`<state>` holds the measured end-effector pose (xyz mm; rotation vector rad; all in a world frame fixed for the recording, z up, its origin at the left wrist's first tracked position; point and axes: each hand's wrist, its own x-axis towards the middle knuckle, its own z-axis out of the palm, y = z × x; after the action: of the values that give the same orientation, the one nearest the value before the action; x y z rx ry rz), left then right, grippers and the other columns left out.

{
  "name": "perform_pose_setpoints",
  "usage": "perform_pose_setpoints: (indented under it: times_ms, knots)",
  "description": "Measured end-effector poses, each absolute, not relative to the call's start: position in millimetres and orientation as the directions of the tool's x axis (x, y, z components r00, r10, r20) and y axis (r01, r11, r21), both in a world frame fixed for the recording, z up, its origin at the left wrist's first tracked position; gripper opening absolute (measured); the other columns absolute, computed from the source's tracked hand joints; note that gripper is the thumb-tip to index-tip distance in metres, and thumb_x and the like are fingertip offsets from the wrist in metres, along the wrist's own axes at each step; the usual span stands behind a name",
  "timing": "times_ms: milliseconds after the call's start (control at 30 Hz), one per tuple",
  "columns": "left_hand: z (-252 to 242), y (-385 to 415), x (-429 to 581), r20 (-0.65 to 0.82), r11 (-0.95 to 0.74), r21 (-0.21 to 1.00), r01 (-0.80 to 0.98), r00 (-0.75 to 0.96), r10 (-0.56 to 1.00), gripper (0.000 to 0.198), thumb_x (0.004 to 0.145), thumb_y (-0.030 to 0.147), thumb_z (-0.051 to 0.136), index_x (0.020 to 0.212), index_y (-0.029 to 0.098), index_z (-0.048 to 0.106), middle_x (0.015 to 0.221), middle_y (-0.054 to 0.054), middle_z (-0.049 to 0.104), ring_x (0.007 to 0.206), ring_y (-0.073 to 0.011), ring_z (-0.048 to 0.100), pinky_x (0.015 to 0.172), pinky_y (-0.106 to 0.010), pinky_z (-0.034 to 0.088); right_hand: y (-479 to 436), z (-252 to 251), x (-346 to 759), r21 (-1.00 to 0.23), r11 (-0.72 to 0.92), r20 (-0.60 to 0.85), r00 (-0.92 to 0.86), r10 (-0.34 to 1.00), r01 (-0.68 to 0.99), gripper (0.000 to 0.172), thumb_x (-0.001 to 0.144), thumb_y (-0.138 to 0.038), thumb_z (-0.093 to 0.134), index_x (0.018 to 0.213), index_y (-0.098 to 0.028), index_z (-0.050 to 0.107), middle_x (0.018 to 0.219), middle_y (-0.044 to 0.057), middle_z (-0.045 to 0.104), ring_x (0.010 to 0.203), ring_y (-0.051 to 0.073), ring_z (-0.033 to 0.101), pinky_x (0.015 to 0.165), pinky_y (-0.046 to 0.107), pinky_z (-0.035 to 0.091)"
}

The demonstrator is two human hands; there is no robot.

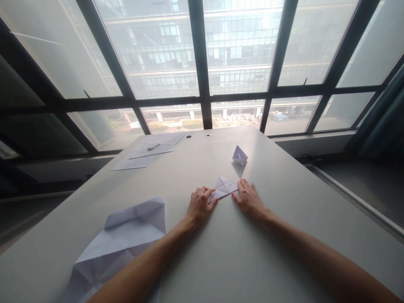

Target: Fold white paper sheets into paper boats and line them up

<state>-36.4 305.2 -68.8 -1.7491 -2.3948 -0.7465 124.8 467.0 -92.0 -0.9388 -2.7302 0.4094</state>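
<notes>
A small piece of folded white paper (223, 187), triangular with visible creases, lies on the white table (195, 252) between my hands. My left hand (201, 204) grips its left corner, with the thumb near the front edge and the fingers curled over the top. At the opposite corner, my right hand (249, 197) holds the paper against the table, fingers together and thumb by the front edge. The paper's two outer tips are partly hidden under my fingers. Just beyond it stands a small folded paper boat (240, 156).
A large creased sheet of paper (135, 223) lies at the front left, partly under my left forearm. Flat white sheets (139, 162) rest at the far left, a small whitish object (154, 146) on them. Windows (238, 50) rise beyond the table's far edge.
</notes>
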Motion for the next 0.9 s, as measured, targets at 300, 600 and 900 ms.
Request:
perform_pose_setpoints:
  times_ms: [300,600,900]
  knots:
    - [-68.0,306.6,-34.9,0.333,0.317,0.28,0.906,-0.401,0.853,0.022,0.094,0.035,0.056,0.107,0.027,0.072,0.108,-0.006,0.064,0.101,-0.025,0.054,0.084,-0.037,0.041,467.1,-94.9,125.0,-0.349,0.759,0.14,-0.77,0.622,0.549,0.069,0.096,-0.041,0.04,0.154,-0.005,0.025,0.159,0.018,0.027,0.149,0.028,0.018,0.12,0.049,0.009]
    - [-71.1,307.8,-37.8,0.342,0.331,0.284,0.9,-0.417,0.842,0.037,0.091,0.032,0.06,0.127,0.021,0.062,0.109,-0.009,0.064,0.102,-0.0259,0.054,0.087,-0.036,0.042,466.0,-90.8,126.5,-0.363,0.779,0.14,-0.797,0.588,0.511,0.054,0.097,-0.038,0.042,0.144,-0.012,0.044,0.158,0.016,0.031,0.148,0.027,0.02,0.119,0.053,0.008]
    - [-69.9,306.5,-40.4,0.363,0.304,0.343,0.889,-0.424,0.829,0.04,0.086,0.03,0.069,0.123,0.018,0.063,0.108,-0.009,0.066,0.102,-0.0266,0.056,0.091,-0.036,0.043,465.7,-88.6,126.8,-0.437,0.778,0.214,-0.788,0.577,0.451,0.054,0.092,-0.029,0.052,0.143,-0.012,0.045,0.148,0.015,0.047,0.142,0.026,0.035,0.12,0.047,0.017]
